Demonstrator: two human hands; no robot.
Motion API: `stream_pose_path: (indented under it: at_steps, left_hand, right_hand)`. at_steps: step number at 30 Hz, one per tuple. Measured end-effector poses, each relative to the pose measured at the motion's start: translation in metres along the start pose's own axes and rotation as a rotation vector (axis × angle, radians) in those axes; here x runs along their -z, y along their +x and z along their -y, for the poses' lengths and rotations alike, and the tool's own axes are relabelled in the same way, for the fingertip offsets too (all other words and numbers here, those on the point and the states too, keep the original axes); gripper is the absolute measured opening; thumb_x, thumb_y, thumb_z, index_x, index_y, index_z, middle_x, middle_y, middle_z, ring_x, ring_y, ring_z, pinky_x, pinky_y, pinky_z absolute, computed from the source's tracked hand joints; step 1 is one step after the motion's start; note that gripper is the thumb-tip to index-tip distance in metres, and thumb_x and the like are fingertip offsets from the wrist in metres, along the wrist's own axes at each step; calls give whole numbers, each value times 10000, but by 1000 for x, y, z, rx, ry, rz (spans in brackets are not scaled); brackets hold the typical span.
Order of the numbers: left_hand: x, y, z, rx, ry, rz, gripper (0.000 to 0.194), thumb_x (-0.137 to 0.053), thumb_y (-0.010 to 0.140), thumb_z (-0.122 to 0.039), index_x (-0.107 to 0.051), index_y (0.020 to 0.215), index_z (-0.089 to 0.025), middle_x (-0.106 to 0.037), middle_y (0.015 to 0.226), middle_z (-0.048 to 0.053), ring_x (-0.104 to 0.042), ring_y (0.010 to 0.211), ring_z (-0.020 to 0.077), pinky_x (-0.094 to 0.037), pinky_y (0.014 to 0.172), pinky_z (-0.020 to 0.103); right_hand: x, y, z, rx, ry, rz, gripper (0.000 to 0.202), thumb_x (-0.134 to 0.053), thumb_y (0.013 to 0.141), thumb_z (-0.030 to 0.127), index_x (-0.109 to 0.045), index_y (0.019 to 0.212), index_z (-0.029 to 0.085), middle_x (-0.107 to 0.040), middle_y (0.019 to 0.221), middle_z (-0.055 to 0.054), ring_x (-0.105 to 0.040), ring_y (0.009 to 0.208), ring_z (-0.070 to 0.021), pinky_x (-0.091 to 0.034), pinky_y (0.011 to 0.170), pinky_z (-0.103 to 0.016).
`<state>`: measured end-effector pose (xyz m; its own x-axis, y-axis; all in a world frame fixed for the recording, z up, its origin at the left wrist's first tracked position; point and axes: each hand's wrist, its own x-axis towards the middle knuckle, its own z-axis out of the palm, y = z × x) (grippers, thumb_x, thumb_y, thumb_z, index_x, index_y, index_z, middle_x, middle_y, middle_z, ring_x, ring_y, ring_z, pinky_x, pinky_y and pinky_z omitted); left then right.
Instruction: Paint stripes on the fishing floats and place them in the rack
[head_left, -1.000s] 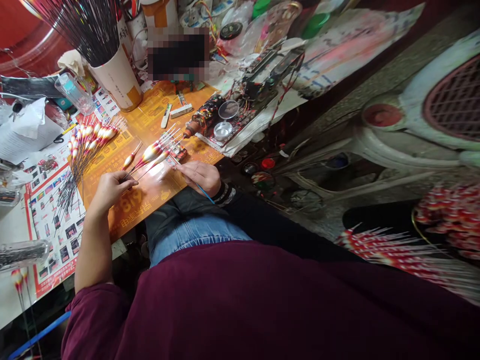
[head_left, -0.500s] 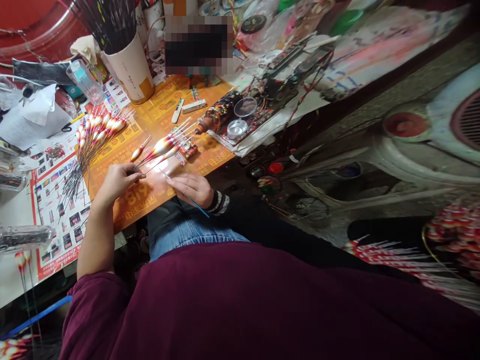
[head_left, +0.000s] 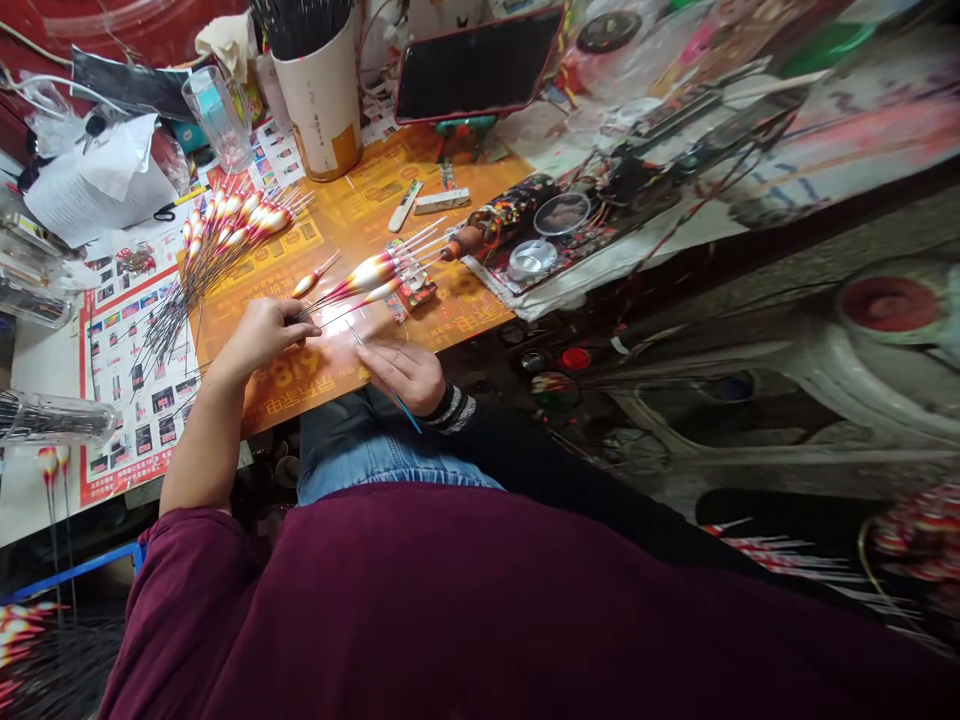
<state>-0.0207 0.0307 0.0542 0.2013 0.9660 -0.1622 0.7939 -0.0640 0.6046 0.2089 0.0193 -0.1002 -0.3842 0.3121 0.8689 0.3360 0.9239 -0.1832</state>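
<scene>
My left hand (head_left: 268, 335) is closed on the dark stems of several fishing floats (head_left: 373, 272). Their yellow, white and red bodies fan out to the right over the table. A thin blue-handled paintbrush (head_left: 407, 410) is pinched in my right hand (head_left: 409, 372), its pale tip near the floats; whether it touches them I cannot tell. One loose float (head_left: 306, 284) lies just beyond my left fingers. Farther left, a pile of similar floats (head_left: 238, 215) rests with stems toward me.
A phone (head_left: 476, 70) on a stand is at the back, right of a white cup (head_left: 319, 105) of black stems. A dark handled tool (head_left: 510, 215) and a small clear dish (head_left: 532, 259) sit on the right. Papers (head_left: 97, 180) lie at left. The table's front edge is near my lap.
The view has swung, so the table and both hands appear farther right. My hands keep their hold on the floats and the paintbrush; little else has changed.
</scene>
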Motion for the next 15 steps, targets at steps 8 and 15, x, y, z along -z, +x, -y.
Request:
stream_pose_path:
  at_steps: [8, 15]
  left_hand:
    - [-1, 1, 1, -1, 4, 2, 155, -733, 808, -288, -727, 734, -152, -689, 625, 13, -621, 602, 113, -444, 651, 257]
    - [-1, 0, -1, -10, 19, 3, 185, -730, 803, -311, -711, 718, -147, -688, 628, 15, -615, 607, 117, -426, 628, 259]
  right_hand:
    - [-1, 3, 3, -3, 1, -71, 420, -601, 924, 107, -600, 1342, 143, -739, 1126, -145, -704, 1113, -232, -637, 954, -392]
    - [-2, -1, 2, -58, -7, 6, 371, -574, 937, 118, -627, 1302, 150, -744, 1116, -141, -711, 1104, -231, -634, 956, -407]
